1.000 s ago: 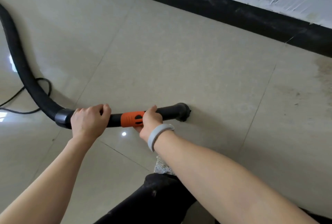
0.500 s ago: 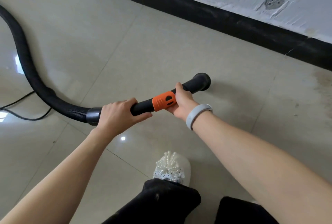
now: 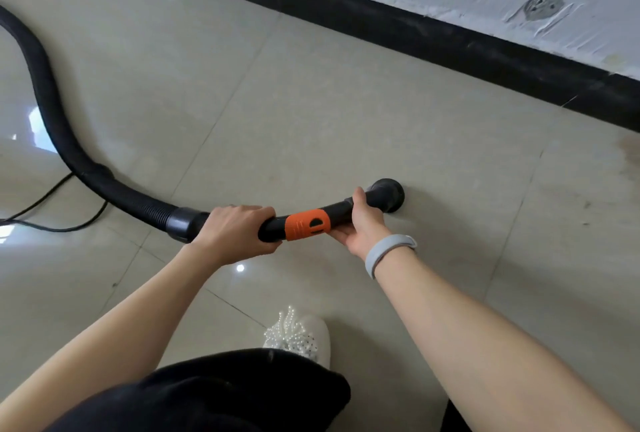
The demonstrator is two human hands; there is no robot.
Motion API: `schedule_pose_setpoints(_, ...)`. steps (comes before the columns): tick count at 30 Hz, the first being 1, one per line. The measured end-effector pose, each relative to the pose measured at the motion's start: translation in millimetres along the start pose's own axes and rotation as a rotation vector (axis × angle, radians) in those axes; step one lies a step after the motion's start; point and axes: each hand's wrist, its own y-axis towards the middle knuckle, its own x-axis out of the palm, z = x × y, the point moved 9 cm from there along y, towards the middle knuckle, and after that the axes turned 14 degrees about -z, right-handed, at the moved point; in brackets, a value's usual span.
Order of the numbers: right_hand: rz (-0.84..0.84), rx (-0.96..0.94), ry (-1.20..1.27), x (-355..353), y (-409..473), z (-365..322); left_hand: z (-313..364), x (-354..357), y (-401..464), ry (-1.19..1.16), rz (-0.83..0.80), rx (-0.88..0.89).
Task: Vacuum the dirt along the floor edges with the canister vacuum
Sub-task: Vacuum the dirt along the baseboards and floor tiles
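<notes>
Both hands' grip, left hand (image 3: pixel 235 232) and right hand (image 3: pixel 363 223), clasps the wand (image 3: pixel 306 223) behind its nozzle (image 3: pixel 388 194).

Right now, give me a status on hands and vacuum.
Left hand, right hand both grip the wand. Nozzle on tile, short of the baseboard. Path clear.

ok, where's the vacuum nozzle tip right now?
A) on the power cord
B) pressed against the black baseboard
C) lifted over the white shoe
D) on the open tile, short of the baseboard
D: the nozzle sits on the tile floor, with bare tile between it and the black baseboard; both the left hand and the right hand grip the wand.
</notes>
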Motion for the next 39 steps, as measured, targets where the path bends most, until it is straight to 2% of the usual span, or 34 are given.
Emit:
schedule_pose_setpoints(3, -0.068, 0.033, 0.174, 38.9, 9.2, 34.0, -33.3, -12.0, -10.7, 0.107, 0.194, -0.012)
schedule_pose_setpoints(8, -0.174, 0.197, 0.441, 119.0, 8.4, 111.4, -120.0, -17.3, -45.2, 0.043, 0.428, -0.296)
schedule_pose_setpoints(11, -0.245, 0.262, 0.481, 146.7, 7.0, 135.5, -144.3, -16.4, -58.9, 0.031, 0.467, -0.387)
schedule_pose_setpoints(13, -0.250, 0.211, 0.414, 145.4, 16.0, 119.5, -146.3, -16.5, -50.9, 0.014, 0.451, -0.393)
schedule_pose_setpoints(15, -0.208, 0.118, 0.300, 129.4, 26.9, 81.4, -131.0, -18.5, -31.9, -0.003, 0.421, -0.333)
schedule_pose_setpoints(19, -0.084, -0.080, 0.101, 75.2, 26.6, -7.9, -64.2, -30.3, 12.3, 0.014, 0.355, -0.080)
schedule_pose_setpoints(26, 0.128, -0.217, -0.109, -19.3, -7.4, -95.0, 28.6, -42.9, 38.9, 0.036, 0.215, 0.208)
schedule_pose_setpoints(34, 0.219, -0.245, -0.017, -95.7, -41.1, -129.0, 118.2, -63.3, 53.3, 0.237, 0.065, 0.335)
schedule_pose_setpoints(39, 0.249, -0.351, 0.158, -131.0, -50.3, -143.1, 189.9, -80.4, 61.1, 0.286, -0.016, 0.355)
